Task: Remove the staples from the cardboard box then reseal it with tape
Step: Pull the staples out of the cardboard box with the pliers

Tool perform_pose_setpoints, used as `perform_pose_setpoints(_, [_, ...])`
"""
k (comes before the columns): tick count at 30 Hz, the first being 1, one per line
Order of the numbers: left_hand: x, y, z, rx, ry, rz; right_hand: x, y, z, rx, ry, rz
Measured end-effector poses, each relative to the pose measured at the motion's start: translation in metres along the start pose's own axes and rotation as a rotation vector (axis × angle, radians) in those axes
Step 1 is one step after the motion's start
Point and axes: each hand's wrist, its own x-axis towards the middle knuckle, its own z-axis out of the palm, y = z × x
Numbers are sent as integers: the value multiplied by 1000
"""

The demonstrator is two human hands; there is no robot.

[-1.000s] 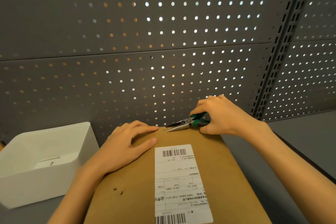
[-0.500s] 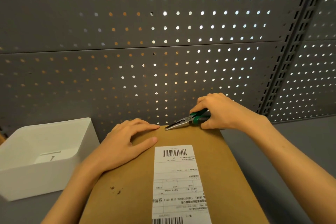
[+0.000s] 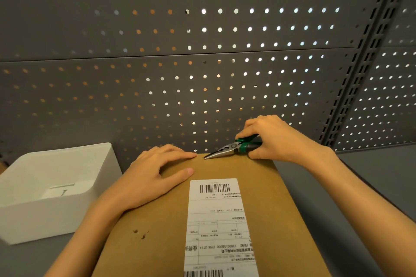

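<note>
A brown cardboard box (image 3: 270, 209) lies in front of me with a white shipping label (image 3: 216, 220) on its top. My left hand (image 3: 153, 175) presses flat on the box near its far left corner, fingers spread. My right hand (image 3: 276, 139) grips the green handles of needle-nose pliers (image 3: 227, 148). The plier tips touch the box's far edge, just right of my left fingertips. No staple is clear enough to make out there.
A white open bin (image 3: 94, 164) stands left of the box, with a small dark piece on its floor. A grey pegboard wall (image 3: 202, 63) rises right behind the box. Grey tabletop (image 3: 371, 175) shows to the right.
The view has tilted slightly. My right hand and the pliers shifted a little, tips staying at the box's far edge. My left hand kept its place.
</note>
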Motion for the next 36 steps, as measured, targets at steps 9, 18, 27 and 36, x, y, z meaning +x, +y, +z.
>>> perform_pose_setpoints(9, [0,0,0,-3,-7,-10,-3,-1,1,26,14,3])
perform_pose_setpoints(18, [0,2,0,3,-8,-3,3,3,-6,-80,-37,-31])
perform_pose_setpoints(27, [0,2,-1,14,-9,2,5,3,-8,-19,-117,-3])
perform_pose_setpoints(36, [0,3,-1,12,-2,4,-2,3,-1,-40,-5,-12])
